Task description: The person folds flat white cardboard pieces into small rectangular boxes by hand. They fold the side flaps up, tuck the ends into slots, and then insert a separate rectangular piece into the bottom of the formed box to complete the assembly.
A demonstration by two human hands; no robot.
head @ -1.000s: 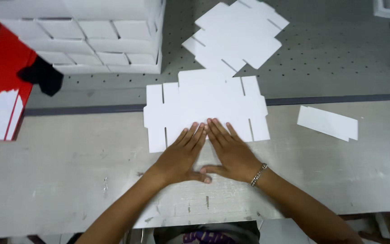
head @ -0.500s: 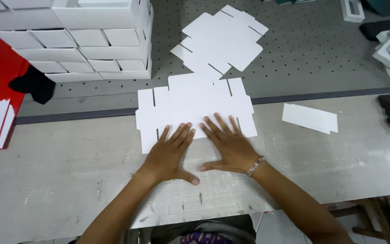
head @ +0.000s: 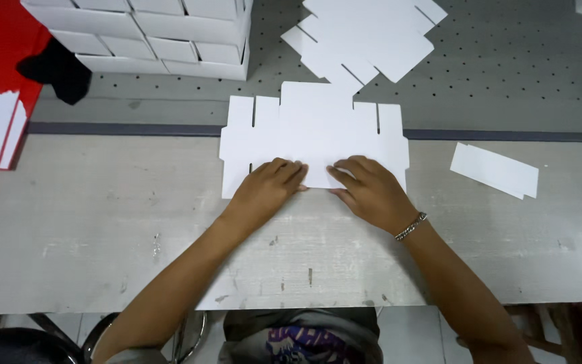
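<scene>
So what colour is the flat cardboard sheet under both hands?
Plain white, no pattern; the flat cardboard sheet shows best in the head view.

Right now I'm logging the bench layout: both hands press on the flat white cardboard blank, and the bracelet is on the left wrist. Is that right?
Not quite. The head view shows the bracelet on the right wrist, not the left. The rest holds: the left hand and the right hand both press on the near edge of the flat white cardboard blank lying on the table.
</scene>
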